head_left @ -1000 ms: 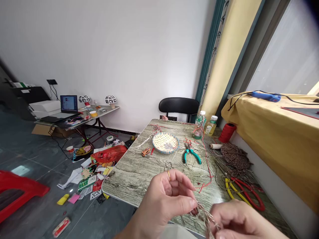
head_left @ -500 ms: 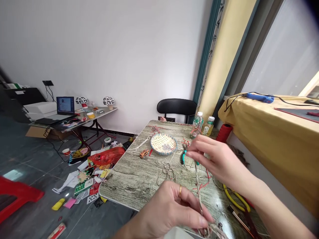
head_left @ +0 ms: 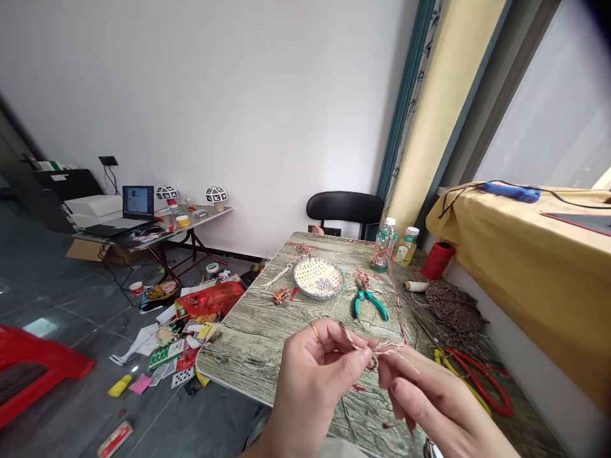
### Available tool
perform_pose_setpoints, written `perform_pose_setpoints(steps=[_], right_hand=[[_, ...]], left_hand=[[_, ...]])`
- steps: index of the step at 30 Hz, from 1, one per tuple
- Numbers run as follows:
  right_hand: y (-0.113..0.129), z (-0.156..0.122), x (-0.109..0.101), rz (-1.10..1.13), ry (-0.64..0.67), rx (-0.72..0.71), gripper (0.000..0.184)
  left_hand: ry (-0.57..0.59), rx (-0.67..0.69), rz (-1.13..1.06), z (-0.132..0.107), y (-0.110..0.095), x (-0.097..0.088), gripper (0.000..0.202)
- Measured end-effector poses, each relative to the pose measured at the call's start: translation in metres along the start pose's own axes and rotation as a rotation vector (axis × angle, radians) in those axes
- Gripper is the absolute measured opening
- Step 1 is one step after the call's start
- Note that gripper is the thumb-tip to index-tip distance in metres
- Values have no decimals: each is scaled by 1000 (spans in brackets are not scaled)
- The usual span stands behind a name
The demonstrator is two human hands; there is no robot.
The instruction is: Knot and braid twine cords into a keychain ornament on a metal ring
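My left hand (head_left: 317, 375), with a ring on one finger, pinches a thin twisted brown-and-white cord (head_left: 351, 336) between thumb and fingertips. Close against it, my right hand (head_left: 432, 397) has its curled fingers on the same cord, whose frayed end lies across the forefinger. A small knot or loop shows between the two hands, partly hidden by the fingertips. Both hands are above the near part of the wood-patterned table (head_left: 243, 356). Beyond them lie teal-handled pliers (head_left: 370, 304) and a round woven basket (head_left: 317, 275) with small beads in it.
An orange toy car (head_left: 281, 294) stands left of the basket. At the back right are two bottles (head_left: 383, 247) and a red thread spool (head_left: 438, 259). Along the right side lie a brown twine bundle (head_left: 453, 305) and red-handled pliers (head_left: 487, 381). A black chair (head_left: 344, 207) stands behind.
My right hand has come down from beside the teal pliers to meet my left. My left hand has risen with the cord, which no longer stretches long between them. The view has shifted slightly.
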State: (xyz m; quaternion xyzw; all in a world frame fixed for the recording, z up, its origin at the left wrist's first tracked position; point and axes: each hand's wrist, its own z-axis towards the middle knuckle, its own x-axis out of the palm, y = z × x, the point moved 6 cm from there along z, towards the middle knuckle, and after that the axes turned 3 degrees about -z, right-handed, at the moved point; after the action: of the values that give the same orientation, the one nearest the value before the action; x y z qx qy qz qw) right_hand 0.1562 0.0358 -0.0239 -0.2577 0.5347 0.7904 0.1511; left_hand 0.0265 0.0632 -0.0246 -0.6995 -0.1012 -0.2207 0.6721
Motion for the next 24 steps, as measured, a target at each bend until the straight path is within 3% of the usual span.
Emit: perform_pose_setpoints(steps=[3, 8, 15, 24], right_hand=[[4, 11, 1, 221, -80, 59, 25], [1, 13, -2, 422, -253, 93, 8], [-1, 10, 0, 530, -299, 155, 10], [0, 9, -2, 564, -260, 171, 12]], left_hand=[[16, 7, 25, -2, -1, 2, 8], [59, 42, -40, -1, 3, 4, 9], [61, 115, -205, 1, 8, 4, 13], [281, 64, -359, -3, 5, 17, 11]])
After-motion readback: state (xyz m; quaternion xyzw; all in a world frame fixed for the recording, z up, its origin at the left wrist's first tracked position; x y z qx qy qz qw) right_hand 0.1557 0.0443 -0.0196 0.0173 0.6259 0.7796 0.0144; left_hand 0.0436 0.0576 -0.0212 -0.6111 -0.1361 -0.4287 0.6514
